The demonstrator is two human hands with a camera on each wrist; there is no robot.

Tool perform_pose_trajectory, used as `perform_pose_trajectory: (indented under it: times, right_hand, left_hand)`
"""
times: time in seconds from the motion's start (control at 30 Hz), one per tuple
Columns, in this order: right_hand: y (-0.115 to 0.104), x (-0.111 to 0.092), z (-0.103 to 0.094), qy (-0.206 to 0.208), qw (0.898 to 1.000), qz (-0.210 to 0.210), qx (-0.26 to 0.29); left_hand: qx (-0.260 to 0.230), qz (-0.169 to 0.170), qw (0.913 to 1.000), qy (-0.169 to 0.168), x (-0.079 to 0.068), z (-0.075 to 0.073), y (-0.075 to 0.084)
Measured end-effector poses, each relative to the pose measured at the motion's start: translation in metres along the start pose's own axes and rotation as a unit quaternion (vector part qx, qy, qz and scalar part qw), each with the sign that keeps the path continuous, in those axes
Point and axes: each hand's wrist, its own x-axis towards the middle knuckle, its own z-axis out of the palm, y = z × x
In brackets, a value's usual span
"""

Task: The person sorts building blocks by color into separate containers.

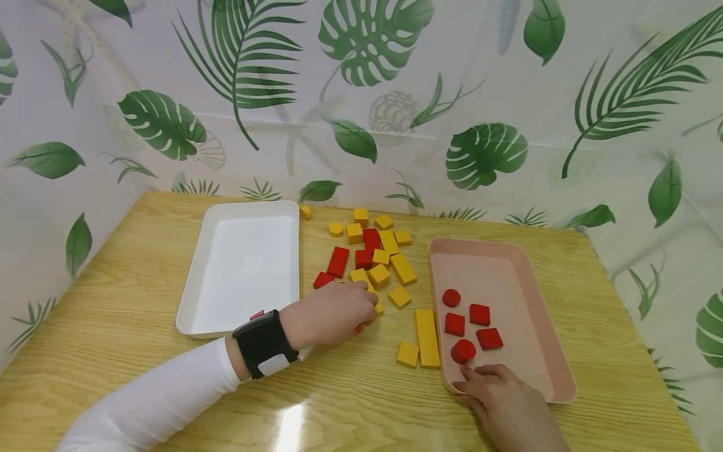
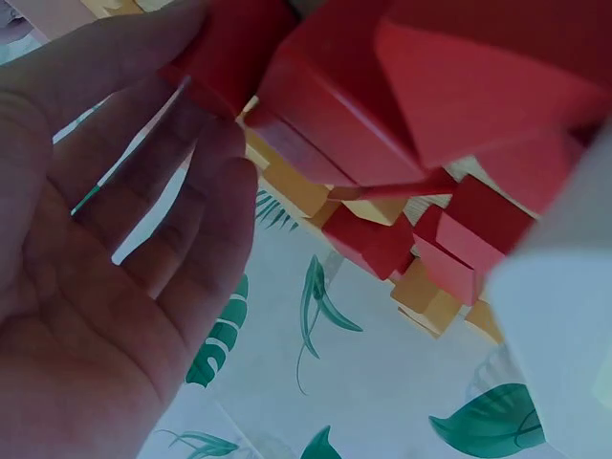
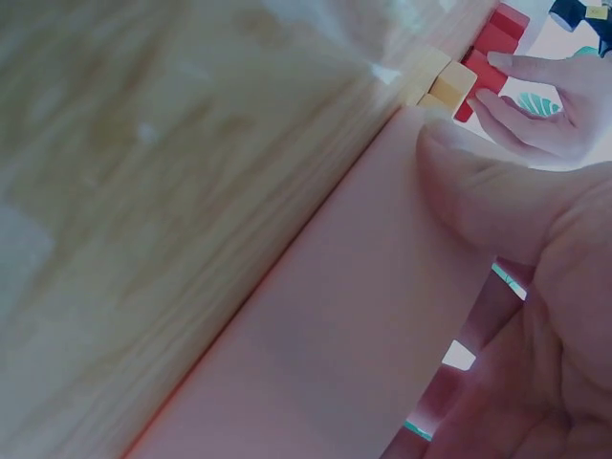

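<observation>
My left hand point(image 1: 333, 312) is over the near side of the block pile and pinches a red block point(image 2: 234, 57) between thumb and fingers; in the head view the hand mostly hides it. Loose yellow blocks point(image 1: 400, 297) and red blocks point(image 1: 338, 262) lie around and beyond that hand. At the near left corner of the pink tray point(image 1: 516, 276), my right hand point(image 1: 511, 408) grips the wall, thumb outside and fingers over the rim. Inside this tray, near those fingers, is a red cylinder point(image 1: 463, 351), along with several other red pieces point(image 1: 479, 314).
A white tray point(image 1: 248, 263) stands on the wooden table point(image 1: 339, 402), left of the pile. Beside the pink tray's left wall lie a long yellow block point(image 1: 427, 338) and a yellow cube point(image 1: 407, 354). Behind the table hangs a leaf-patterned cloth point(image 1: 395, 169).
</observation>
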Motion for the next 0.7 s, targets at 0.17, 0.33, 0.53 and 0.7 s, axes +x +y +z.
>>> perform_pose_trajectory:
  times: [0.17,0.33,0.53,0.7]
  right_hand:
    - [0.0,-0.001,-0.001,-0.001,1.0,0.004,-0.002]
    - [0.0,-0.001,-0.003,-0.003,1.0,0.002,0.006]
    - [0.002,-0.002,-0.002,0.03,0.999,-0.023,0.01]
    - [0.004,-0.003,0.002,0.068,0.997,-0.035,0.026]
  left_hand:
    - [-0.025,0.015,0.9996,0.005,0.014,-0.011,0.008]
    - [-0.024,0.047,0.9986,0.003,0.041,-0.026,0.027]
    - [0.01,0.104,0.9942,-0.024,0.084,-0.04,0.066]
    - [-0.01,0.152,0.9859,-0.07,0.107,-0.038,0.096]
